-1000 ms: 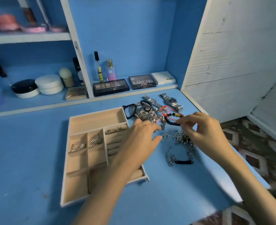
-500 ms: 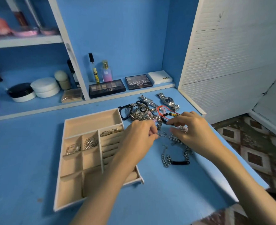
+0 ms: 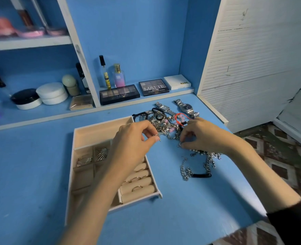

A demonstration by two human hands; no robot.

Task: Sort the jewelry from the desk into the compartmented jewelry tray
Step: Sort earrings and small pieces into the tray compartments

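both hands picking at the jewelry pile beside the tray

head view: the compartmented jewelry tray (image 3: 100, 129) lies flat on the blue table (image 3: 31, 174) and serves as the landmark here. just past the tray's far right corner sits the tangled jewelry pile (image 3: 164, 121) of bead bracelets, chains and a red cord. beyond the pile, further from the tray, lie two silver wristwatches (image 3: 187, 107). to the right of the tray's near half lies a chain bracelet with a black bar (image 3: 197, 172), apart from the tray wall.

the left hand (image 3: 132, 138) hangs over the tray's right edge, its thumb and forefinger fingers (image 3: 156, 138) pinched nearly closed on a small silver ring (image 3: 156, 136). the right hand (image 3: 204, 137) rests to the right of the tray at the near edge of the pile, fingers curled down and pinched onto a small silver piece (image 3: 179, 144); what kind of piece it is cannot be told.

inside the tray, the long far compartment is bare. a silver shell-shaped piece (image 3: 102, 153) sits in one small square compartment, and a small mixed cluster (image 3: 83, 160) in the square to its left. gold rings (image 3: 137, 179) stand in the ring rolls along the tray's right side.
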